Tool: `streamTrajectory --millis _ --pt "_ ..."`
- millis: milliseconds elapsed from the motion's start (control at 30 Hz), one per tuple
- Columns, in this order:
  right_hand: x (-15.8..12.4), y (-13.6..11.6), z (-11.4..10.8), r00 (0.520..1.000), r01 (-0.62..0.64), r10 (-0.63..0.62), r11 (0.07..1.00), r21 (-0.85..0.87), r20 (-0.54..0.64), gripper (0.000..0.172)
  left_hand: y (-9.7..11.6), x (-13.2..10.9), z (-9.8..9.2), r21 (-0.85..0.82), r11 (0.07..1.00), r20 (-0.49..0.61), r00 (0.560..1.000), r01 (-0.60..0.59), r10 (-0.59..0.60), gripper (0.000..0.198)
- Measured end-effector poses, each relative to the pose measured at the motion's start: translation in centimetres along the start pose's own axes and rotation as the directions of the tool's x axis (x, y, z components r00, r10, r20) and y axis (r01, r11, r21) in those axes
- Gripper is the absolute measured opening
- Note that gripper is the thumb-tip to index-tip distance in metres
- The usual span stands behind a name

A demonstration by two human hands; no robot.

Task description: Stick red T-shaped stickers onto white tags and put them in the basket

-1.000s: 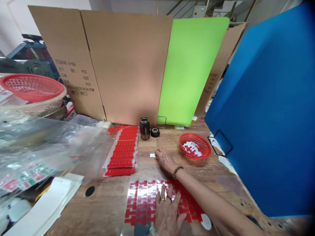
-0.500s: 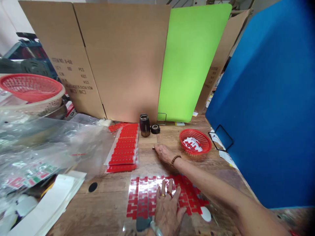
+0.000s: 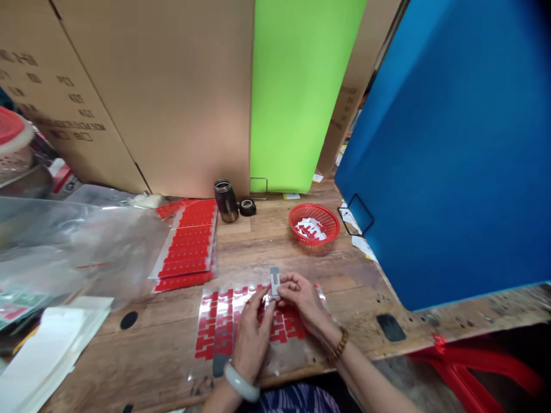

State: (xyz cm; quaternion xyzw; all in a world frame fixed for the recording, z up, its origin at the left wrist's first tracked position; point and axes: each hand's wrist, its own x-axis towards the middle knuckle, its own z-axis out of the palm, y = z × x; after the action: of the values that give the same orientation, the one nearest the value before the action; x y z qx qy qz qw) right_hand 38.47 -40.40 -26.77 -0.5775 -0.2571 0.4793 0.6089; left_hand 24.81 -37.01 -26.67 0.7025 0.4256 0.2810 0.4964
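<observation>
My right hand [image 3: 303, 298] pinches a small grey, flat, rectangular piece [image 3: 275, 281] with a slot-like mark on it, and holds it upright. From the left, the thumb and fingertips of my left hand [image 3: 252, 332] close in on its lower end. Both hands are just above a clear sheet [image 3: 206, 312] covered in rows of red cut shapes, lying near the table's front edge. A grey rectangular patch [image 3: 220, 365] shows at the sheet's lower left corner. My hands hide the middle of the sheet.
A red basket [image 3: 336, 226] holds white and red pieces. A stack of red sheets [image 3: 187, 241], a dark bottle [image 3: 227, 202] and its lid [image 3: 247, 207] stand farther back. Plastic bags [image 3: 77, 241] cover the left. Cardboard [image 3: 185, 92], green [image 3: 297, 97] and blue panels [image 3: 430, 155] wall the table.
My right hand has come back from beside the bottle to above the sheet. My left hand has lifted from lying flat on the sheet and met it at the grey piece. The view has shifted right and down.
</observation>
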Motion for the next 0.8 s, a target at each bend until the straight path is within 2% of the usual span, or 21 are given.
streamTrajectory --millis 100,200,300,400,467,533,633,800 --pt "-2.3 1.3 0.9 0.998 -0.056 0.054 0.97 0.236 0.014 0.032 0.8 0.5 0.0 -0.28 0.947 0.043 0.987 0.159 -0.153 0.031" --pt "-3.4 2.2 1.8 0.998 -0.061 0.052 0.965 0.255 0.041 0.031 0.9 0.7 0.4 -0.493 0.821 0.137 0.957 0.288 -0.254 0.027" --pt "-3.8 2.2 1.5 0.996 -0.06 0.054 0.994 0.088 0.074 0.029 1.0 0.8 0.5 -0.61 0.711 0.17 0.935 0.349 -0.312 0.025" --pt "-3.3 1.4 -0.7 0.999 0.023 -0.029 0.984 -0.178 -0.03 0.023 1.2 1.1 0.1 -0.664 0.62 0.21 0.9 0.418 -0.382 0.024" --pt "-2.5 0.7 -2.7 0.975 0.112 -0.18 0.902 -0.417 -0.128 0.019 1.4 1.5 -0.2 -0.658 0.584 0.245 0.868 0.475 -0.431 0.02" --pt "-1.4 0.2 -4.5 0.932 0.151 -0.331 0.724 -0.673 -0.147 0.016 1.6 1.9 -0.3 -0.644 0.567 0.271 0.847 0.513 -0.458 0.012" --pt "0.0 0.0 -5.8 0.919 0.163 -0.378 0.621 -0.767 -0.111 0.012 1.7 2.4 -0.3 -0.649 0.538 0.306 0.832 0.538 -0.463 0.002" --pt "0.6 0.0 -5.1 0.915 0.166 -0.396 0.539 -0.826 -0.075 0.012 2.0 3.2 0.1 -0.651 0.493 0.355 0.806 0.577 -0.474 0.01"
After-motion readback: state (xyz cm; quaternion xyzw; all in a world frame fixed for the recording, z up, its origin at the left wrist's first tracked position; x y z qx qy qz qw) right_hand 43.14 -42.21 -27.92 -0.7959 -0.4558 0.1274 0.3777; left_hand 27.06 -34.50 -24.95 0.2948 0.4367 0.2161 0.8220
